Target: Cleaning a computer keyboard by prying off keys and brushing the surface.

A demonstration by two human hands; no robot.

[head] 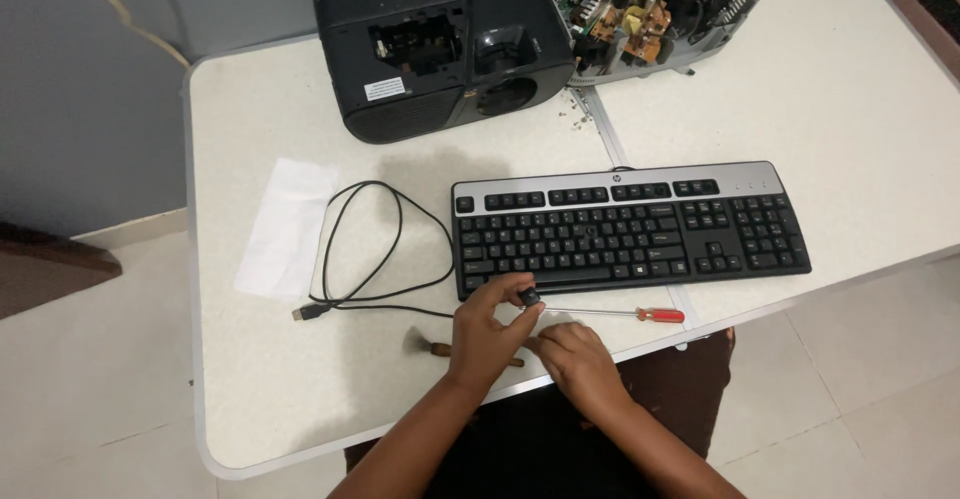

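The left hand (487, 337) pinches a small black keycap (529, 298) between thumb and fingers, just in front of the keyboard's (630, 229) near edge; the right hand (575, 357) rests curled on the table (250, 389) beside it, holding nothing I can see; a red-handled screwdriver (640, 313) lies just beside them; a small brush (440, 349) peeks out under the left hand; farther left sit the black cable (370, 259) and a white paper (285, 227); at the back stands a black projector (440, 44) next to an open circuit board (640, 14).

We cannot make out the small black piece (529, 298) pinched at the left hand (487, 334); fingers cover most of it. That hand hides the middle of the brush (428, 347). The open circuit unit (655, 9) and black projector (440, 44) run off the top edge. Both forearms leave the bottom edge.
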